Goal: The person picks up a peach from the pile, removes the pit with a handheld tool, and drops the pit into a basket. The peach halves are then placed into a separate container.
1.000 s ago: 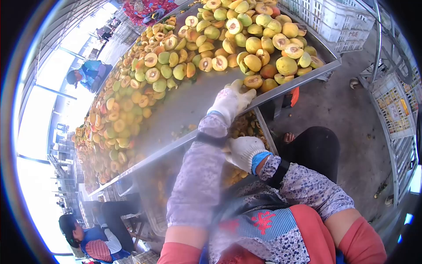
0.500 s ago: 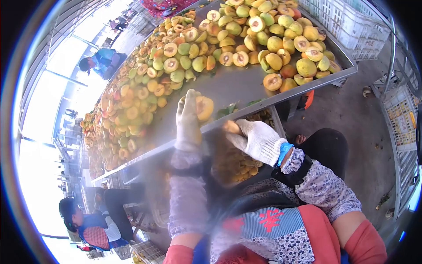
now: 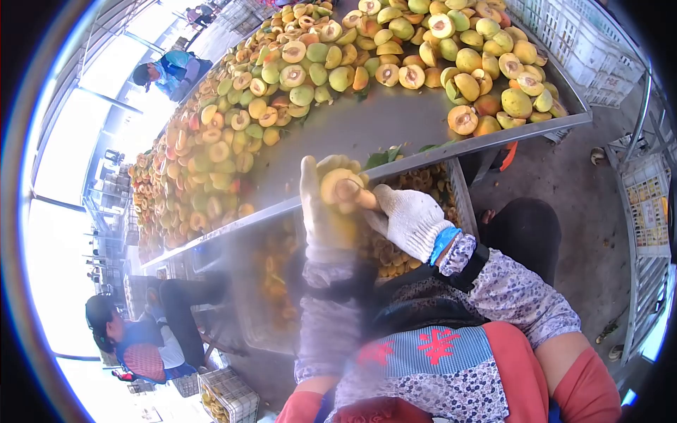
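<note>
My left hand (image 3: 321,204), in a pale glove, is wrapped round a halved yellow fruit (image 3: 341,187) with its cut face turned toward my other hand. My right hand (image 3: 412,220), in a white knitted glove, grips a small tool (image 3: 367,199) with a light brown handle, its end touching the middle of the fruit. Both hands are just off the near edge of a metal table (image 3: 324,144) heaped with halved fruit (image 3: 300,95). Below them, a crate (image 3: 460,201) holds more fruit pieces, partly hidden by my hands.
White crates (image 3: 589,53) are stacked at the upper right. A metal rack with a crate (image 3: 645,204) stands at the right. One person (image 3: 151,345) sits at the lower left, another (image 3: 169,74) is at the upper left. Another fruit crate (image 3: 229,395) sits on the floor.
The fruit in my left hand has come away from the table edge toward my right hand. The tool now meets the fruit. The whole view has shifted slightly.
</note>
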A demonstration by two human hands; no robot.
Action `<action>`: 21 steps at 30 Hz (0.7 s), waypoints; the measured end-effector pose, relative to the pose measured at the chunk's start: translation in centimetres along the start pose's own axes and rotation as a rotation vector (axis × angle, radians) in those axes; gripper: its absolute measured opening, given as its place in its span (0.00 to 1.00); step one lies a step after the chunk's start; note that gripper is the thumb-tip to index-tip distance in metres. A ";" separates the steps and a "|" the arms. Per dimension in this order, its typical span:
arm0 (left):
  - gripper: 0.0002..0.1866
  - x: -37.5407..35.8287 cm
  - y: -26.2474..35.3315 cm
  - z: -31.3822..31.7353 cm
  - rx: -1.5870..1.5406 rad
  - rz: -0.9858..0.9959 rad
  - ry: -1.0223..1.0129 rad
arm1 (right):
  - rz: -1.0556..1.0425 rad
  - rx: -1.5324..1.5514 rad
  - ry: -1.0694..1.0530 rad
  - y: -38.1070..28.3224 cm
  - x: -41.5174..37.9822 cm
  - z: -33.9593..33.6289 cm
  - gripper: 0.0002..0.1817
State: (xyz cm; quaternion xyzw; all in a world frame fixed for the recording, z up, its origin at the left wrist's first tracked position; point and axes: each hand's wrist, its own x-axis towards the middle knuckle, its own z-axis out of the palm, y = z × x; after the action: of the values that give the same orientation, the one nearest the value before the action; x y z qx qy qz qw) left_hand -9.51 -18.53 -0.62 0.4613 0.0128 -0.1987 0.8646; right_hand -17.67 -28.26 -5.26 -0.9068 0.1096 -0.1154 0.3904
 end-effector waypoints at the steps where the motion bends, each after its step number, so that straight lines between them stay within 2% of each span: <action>1: 0.23 0.2 0.1 -0.4 -0.001 0.000 0.002 | 0.011 -0.028 -0.027 -0.1 0.1 -0.1 0.19; 3: 0.20 0.8 0.4 -1.5 0.083 -0.029 -0.112 | -0.008 -0.042 -0.022 0.1 0.1 0.0 0.18; 8: 0.18 0.7 -0.1 -2.8 0.166 0.014 -0.119 | -0.008 -0.046 -0.093 -0.1 0.0 0.3 0.19; 10: 0.17 0.6 -0.3 -3.0 0.183 0.039 -0.127 | 0.131 0.208 -0.230 -1.1 -0.3 0.3 0.19; 12: 0.17 0.2 -0.5 -3.0 0.470 0.244 -0.115 | 0.082 0.235 -0.181 -1.0 -0.6 1.3 0.20; 14: 0.18 0.1 -0.2 -3.1 0.476 0.213 -0.108 | 0.033 0.263 -0.129 -0.9 -0.7 1.8 0.20; 16: 0.18 0.5 0.2 -3.6 0.482 0.180 -0.106 | 0.130 0.165 -0.227 -1.0 -0.6 1.6 0.18; 18: 0.20 1.1 0.7 -4.5 1.004 0.486 -0.325 | 0.109 0.159 -0.283 -0.5 -0.3 1.2 0.18; 19: 0.20 1.1 1.0 -4.6 1.004 0.486 -0.322 | 0.082 0.151 -0.337 -0.4 -0.2 1.1 0.18; 21: 0.21 0.8 1.5 -4.3 0.721 0.221 -0.246 | 0.068 0.189 -0.330 -0.9 -0.5 1.3 0.17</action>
State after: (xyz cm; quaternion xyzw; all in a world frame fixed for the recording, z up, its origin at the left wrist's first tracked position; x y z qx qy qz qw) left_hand -7.51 -14.57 -2.09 0.7066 -0.2114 -0.1499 0.6585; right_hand -17.66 -26.68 -5.54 -0.8685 0.0631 0.0383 0.4902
